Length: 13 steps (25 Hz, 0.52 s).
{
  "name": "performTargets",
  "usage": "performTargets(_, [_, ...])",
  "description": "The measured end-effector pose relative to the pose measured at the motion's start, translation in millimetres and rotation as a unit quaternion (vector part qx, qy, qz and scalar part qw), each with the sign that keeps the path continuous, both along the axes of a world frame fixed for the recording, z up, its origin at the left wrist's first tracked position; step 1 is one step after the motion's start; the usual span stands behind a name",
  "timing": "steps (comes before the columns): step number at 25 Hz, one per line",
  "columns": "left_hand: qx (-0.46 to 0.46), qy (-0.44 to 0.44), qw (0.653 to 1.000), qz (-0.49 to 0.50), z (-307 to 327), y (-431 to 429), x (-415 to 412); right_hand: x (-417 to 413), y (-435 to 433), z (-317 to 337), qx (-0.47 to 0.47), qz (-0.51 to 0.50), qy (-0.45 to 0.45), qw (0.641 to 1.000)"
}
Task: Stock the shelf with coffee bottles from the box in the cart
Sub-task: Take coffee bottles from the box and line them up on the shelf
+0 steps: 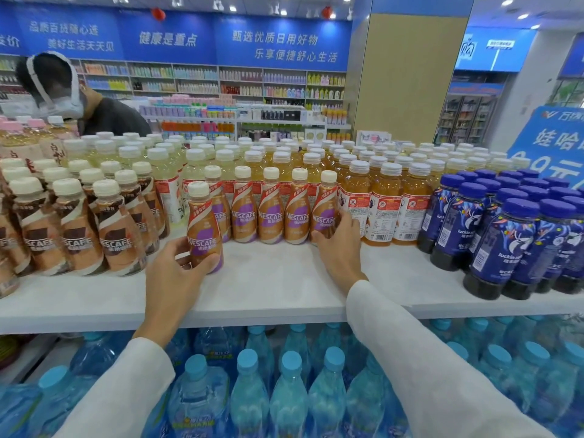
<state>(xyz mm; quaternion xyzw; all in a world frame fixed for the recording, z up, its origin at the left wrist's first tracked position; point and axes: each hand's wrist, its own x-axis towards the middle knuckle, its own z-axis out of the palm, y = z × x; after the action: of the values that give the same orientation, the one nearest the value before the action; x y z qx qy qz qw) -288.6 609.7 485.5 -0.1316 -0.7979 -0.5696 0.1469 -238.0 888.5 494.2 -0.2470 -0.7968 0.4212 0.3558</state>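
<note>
A white shelf point(278, 279) carries a row of several purple-and-tan Nescafe coffee bottles point(271, 213) with cream caps. My left hand point(177, 270) grips one more such bottle point(202, 226) upright on the shelf, just in front of the row's left end. At the row's right end my right hand point(339, 245) curls round the lower part of the last bottle point(325, 210). The box and the cart are out of view.
Brown-label Nescafe bottles point(79, 222) crowd the left, amber tea bottles point(385, 210) stand right of the row, dark blue bottles point(512, 235) sit far right. Pale drinks fill the back. Water bottles point(284, 384) lie below. A masked person point(63, 93) bends behind the shelf, left.
</note>
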Motion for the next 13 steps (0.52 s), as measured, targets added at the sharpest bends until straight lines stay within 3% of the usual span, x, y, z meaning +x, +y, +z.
performTargets(13, [-0.006,-0.012,1.0,0.009,3,6,-11,-7,4,-2,0.002,-0.015,0.003,1.0])
